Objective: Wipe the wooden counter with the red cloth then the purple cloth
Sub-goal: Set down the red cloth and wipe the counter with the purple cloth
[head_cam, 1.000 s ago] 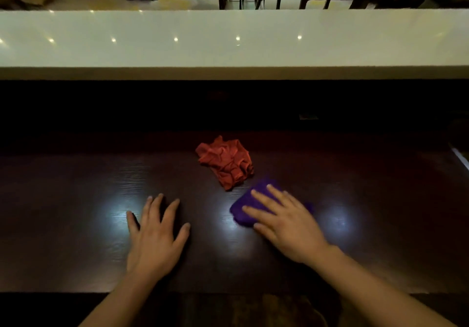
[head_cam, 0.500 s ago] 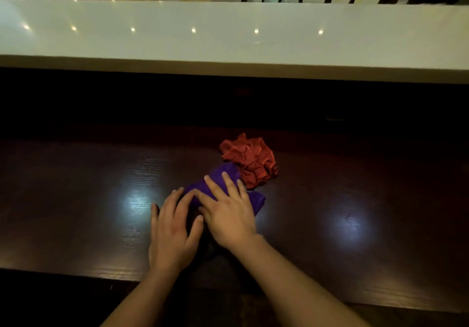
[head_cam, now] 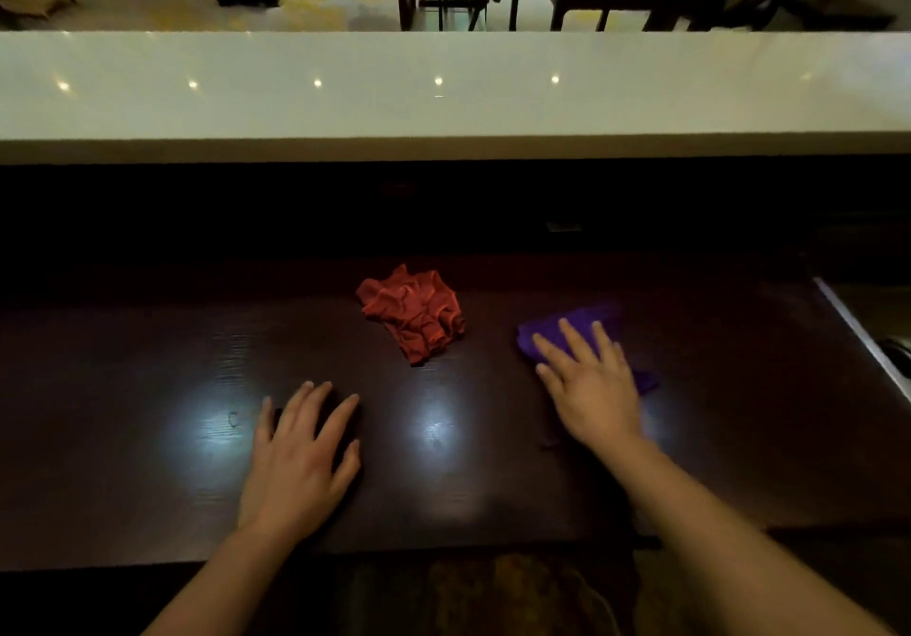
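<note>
The dark wooden counter (head_cam: 148, 364) stretches across the view. A crumpled red cloth (head_cam: 414, 312) lies loose near its middle, touched by neither hand. To its right, my right hand (head_cam: 589, 384) presses flat on the purple cloth (head_cam: 557, 327), fingers spread over it; most of the cloth is hidden under the palm, with a corner showing at the right. My left hand (head_cam: 300, 463) rests flat on the bare wood in front of the red cloth, fingers apart, holding nothing.
A raised white ledge (head_cam: 443, 93) runs along the back of the counter, above a dark recess. The counter's right end (head_cam: 858, 334) has a pale edge. Chairs and tables stand on the floor beyond the ledge.
My right hand has slid the purple cloth from beside my left hand, left of the red cloth, over to the red cloth's right. The left hand and the red cloth stayed put.
</note>
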